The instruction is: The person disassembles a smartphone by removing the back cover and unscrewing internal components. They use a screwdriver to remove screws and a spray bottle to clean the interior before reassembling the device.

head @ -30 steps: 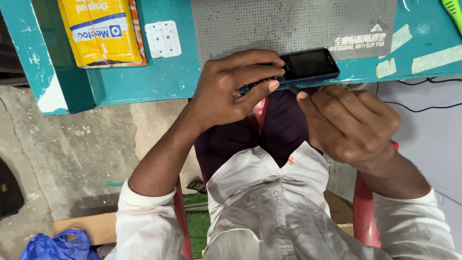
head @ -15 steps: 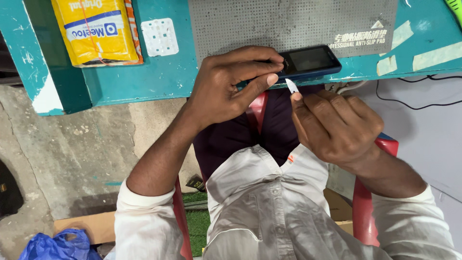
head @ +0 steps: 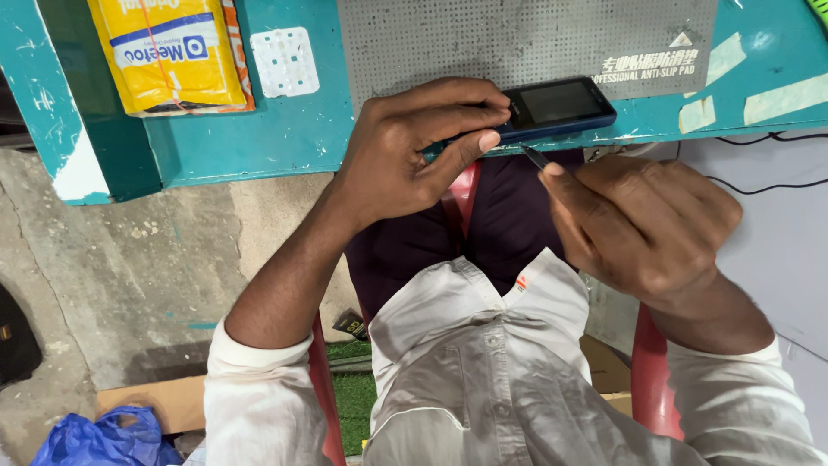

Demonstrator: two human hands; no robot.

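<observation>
I see my left hand (head: 414, 160) curled over the near end of a small dark-blue mobile phone with a black screen (head: 556, 108), fingers on top and thumb pressed along its near edge, clamping it firmly. The phone lies flat at the front edge of the teal-painted wooden workbench (head: 285, 138), partly on a grey perforated anti-slip mat (head: 483, 39).

My right hand (head: 642, 220) is closed in a loose fist just beside the phone, below the bench edge, pinching a thin pointed metal tool (head: 533, 156) between thumb and forefinger. The tool's tip points up toward the phone's near edge; I cannot tell whether it touches.

Farther left on the bench lies a yellow plastic packet with a blue label (head: 172, 52), and next to it a small white square blister sheet (head: 279, 62). Strips of pale tape (head: 780, 97) stick to the bench at right. Below my hands are a cream button shirt (head: 483, 371), a red plastic chair (head: 651, 371), and, at the lower left on the concrete floor, a crumpled blue plastic bag (head: 103, 440).
</observation>
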